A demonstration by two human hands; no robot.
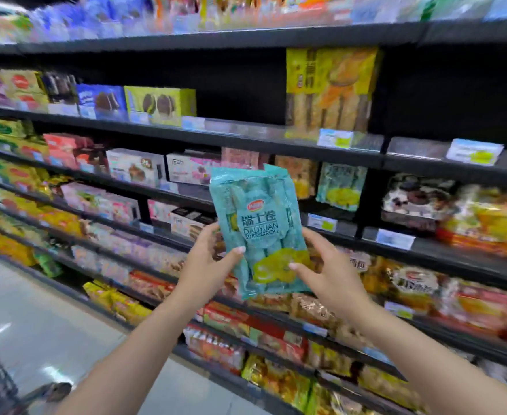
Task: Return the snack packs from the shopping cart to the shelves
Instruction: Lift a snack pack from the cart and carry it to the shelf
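Two hands hold a teal snack pack point(259, 232) upright in front of stocked shelves point(306, 145).

The left hand point(209, 259) and right hand point(325, 265) each pinch a lower edge — thumbs on the front, fingers curled behind, arms raised. A matching teal pack point(340, 187) sits just beyond on the shelf. The slippery wrapper could slide from this light grip, or get shelved in the wrong row — neighbouring packs look alike.

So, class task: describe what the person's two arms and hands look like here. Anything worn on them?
Both forearms are bare up to the frame edge: no sleeves, gloves, watch or bracelets show. The left hand and right hand carry no visible rings. The nails are longish with pale, light-coloured polish.
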